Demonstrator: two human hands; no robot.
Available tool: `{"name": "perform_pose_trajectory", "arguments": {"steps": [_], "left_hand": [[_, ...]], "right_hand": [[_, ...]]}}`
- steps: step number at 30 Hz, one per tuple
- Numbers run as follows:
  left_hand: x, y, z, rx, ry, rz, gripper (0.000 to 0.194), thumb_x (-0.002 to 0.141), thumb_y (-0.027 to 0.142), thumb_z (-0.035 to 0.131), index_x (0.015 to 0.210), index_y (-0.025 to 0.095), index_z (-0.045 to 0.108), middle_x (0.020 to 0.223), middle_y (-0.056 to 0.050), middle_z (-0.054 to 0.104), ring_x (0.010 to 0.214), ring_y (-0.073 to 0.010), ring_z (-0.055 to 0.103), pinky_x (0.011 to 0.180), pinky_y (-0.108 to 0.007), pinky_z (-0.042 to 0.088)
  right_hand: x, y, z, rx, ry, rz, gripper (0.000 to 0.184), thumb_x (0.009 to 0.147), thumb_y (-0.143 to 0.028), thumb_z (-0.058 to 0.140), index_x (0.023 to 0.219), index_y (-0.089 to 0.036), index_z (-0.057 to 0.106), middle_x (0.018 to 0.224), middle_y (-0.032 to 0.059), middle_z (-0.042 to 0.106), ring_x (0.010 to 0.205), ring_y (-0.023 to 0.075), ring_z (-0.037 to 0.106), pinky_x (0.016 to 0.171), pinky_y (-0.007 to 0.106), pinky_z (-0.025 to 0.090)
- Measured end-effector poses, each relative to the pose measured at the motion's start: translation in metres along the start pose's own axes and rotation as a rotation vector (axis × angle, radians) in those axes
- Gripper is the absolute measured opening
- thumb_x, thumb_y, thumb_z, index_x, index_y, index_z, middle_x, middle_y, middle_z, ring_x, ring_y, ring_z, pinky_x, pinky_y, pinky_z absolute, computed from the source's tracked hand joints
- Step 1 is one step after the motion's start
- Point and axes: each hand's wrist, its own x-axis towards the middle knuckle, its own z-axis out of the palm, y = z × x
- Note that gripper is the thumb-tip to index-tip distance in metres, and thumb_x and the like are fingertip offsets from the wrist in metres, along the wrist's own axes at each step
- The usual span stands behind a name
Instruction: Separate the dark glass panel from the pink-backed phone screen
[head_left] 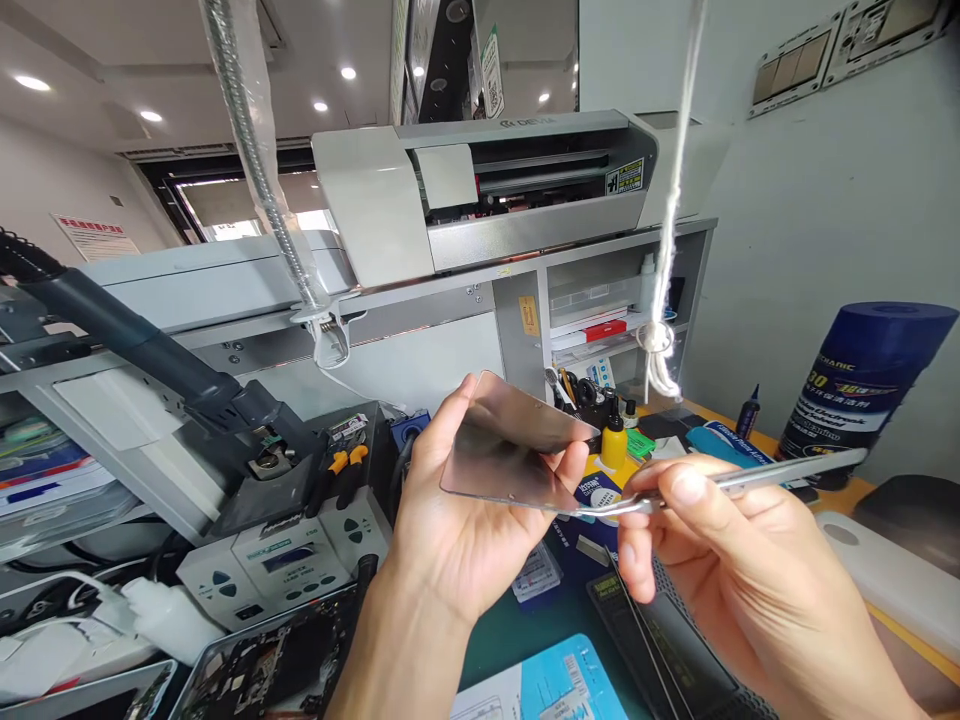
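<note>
While the left hand [457, 530] lifts a thin metal plate [510, 445] up off the bench, it keeps the sheet tilted toward the eyes, most likely so that its shiny face catches the ceiling light and can be looked over. That grip is by the edges only: the thumb presses the near rim on the right, the fingers curl behind the left side and the far corner, and the flat face stays untouched, which would suit a part that must stay clean. The palm lies under the plate without pressing it.

The right hand [720, 560] is closed in a pinch on a pair of tweezers [742, 478], thumb on top and forefinger beneath, the long shaft running out to the right over the knuckles. Their curved tips point left and meet the plate's lower right corner, just beside the left thumb; whether the tips actually clamp the edge or only rest against it I cannot tell, since the metal blurs together there.

So the plate sits in the air between the two hands, above a green mat [517, 630], held by the left fingers and touched at one corner by the tool. Below and to the left stands a soldering station [289, 560], with a dark hot-air handle [150, 350] slanting down toward it. A small yellow bottle [613, 440] stands behind the plate, and a blue canister [862, 380] rests well off to the right.
</note>
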Motion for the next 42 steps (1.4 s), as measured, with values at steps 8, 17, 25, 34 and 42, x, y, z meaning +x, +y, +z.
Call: {"name": "perform_pose_trajectory", "arguments": {"steps": [8, 17, 25, 34, 42], "left_hand": [[0.0008, -0.0015, -0.0012, -0.041, 0.035, -0.036, 0.043, 0.106, 0.040, 0.042, 0.077, 0.019, 0.066, 0.078, -0.011, 0.078, 0.070, -0.0216, 0.079, 0.073, -0.035, 0.067], [0.0008, -0.0020, -0.0007, -0.031, 0.012, -0.031, 0.041, 0.106, 0.036, 0.044, 0.075, 0.021, 0.066, 0.075, -0.007, 0.078, 0.071, -0.0214, 0.079, 0.073, -0.036, 0.068], [0.0024, -0.0032, -0.0010, -0.037, 0.063, -0.008, 0.030, 0.106, 0.034, 0.046, 0.084, 0.021, 0.062, 0.076, -0.005, 0.076, 0.070, -0.0226, 0.079, 0.072, -0.037, 0.068], [0.0065, -0.0026, -0.0022, -0.095, 0.157, -0.045, 0.021, 0.104, 0.040, 0.051, 0.101, 0.021, 0.060, 0.084, -0.006, 0.077, 0.073, -0.0256, 0.077, 0.071, -0.039, 0.068], [0.0086, -0.0013, -0.0062, -0.111, 0.136, -0.084, 0.036, 0.103, 0.045, 0.051, 0.079, 0.021, 0.063, 0.081, -0.007, 0.079, 0.070, -0.0243, 0.079, 0.070, -0.039, 0.069]], "right_hand": [[0.0024, 0.0013, -0.0003, 0.053, -0.043, 0.052, 0.042, 0.095, -0.048, 0.077, 0.068, -0.017, 0.081, 0.059, 0.0041, 0.075, 0.052, 0.0105, 0.069, 0.057, 0.013, 0.057], [0.0039, 0.0031, -0.0007, 0.098, -0.048, 0.067, 0.038, 0.098, -0.045, 0.075, 0.070, -0.019, 0.082, 0.060, 0.0019, 0.076, 0.051, 0.0087, 0.070, 0.057, 0.011, 0.057], [0.0040, 0.0021, 0.0007, 0.091, -0.030, 0.077, 0.047, 0.095, -0.048, 0.077, 0.062, -0.015, 0.080, 0.056, 0.0047, 0.074, 0.051, 0.0092, 0.067, 0.060, 0.012, 0.058], [0.0076, 0.0052, -0.0003, 0.184, 0.006, 0.184, 0.041, 0.097, -0.046, 0.076, 0.068, -0.018, 0.080, 0.060, 0.0015, 0.076, 0.051, 0.0092, 0.069, 0.058, 0.013, 0.059], [0.0059, 0.0084, 0.0001, 0.228, 0.025, 0.199, 0.033, 0.096, -0.045, 0.079, 0.073, -0.022, 0.080, 0.062, -0.0022, 0.076, 0.050, 0.0084, 0.068, 0.058, 0.013, 0.060]]}}
